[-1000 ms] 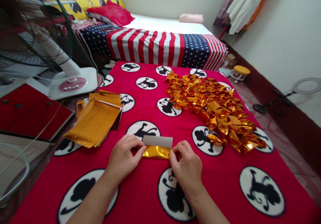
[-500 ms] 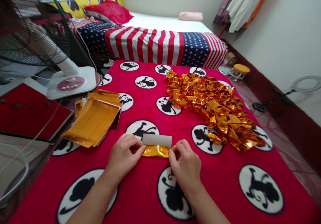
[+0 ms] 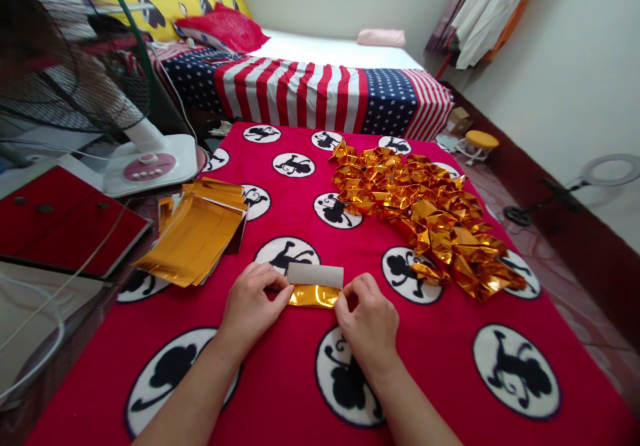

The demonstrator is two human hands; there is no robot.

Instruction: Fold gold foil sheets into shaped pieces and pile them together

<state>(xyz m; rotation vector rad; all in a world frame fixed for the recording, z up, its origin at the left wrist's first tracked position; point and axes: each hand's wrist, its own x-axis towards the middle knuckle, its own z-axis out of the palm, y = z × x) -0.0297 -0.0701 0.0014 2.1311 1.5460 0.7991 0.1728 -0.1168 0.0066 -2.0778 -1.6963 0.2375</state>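
A sheet of gold foil paper (image 3: 314,296) lies on the red cloth (image 3: 280,393) between my hands, its near part folded over with the gold side up and its far part showing a grey back. My left hand (image 3: 257,303) pinches the left end between thumb and forefinger. At the opposite end, my right hand (image 3: 367,316) is closed on the right edge the same way. To the left sits a loose stack of flat gold foil sheets (image 3: 193,239). Folded gold foil pieces (image 3: 425,199) are heaped at the right.
A standing fan's white base (image 3: 153,166) is at the left, beside a red panel (image 3: 60,219). Beyond the table is a bed with a stars-and-stripes cover (image 3: 300,93). A yellow stool (image 3: 481,141) and a ring light (image 3: 610,169) stand on the right.
The camera view has shifted slightly. Both hands keep their pinch on the foil sheet, and its fold looks about the same.
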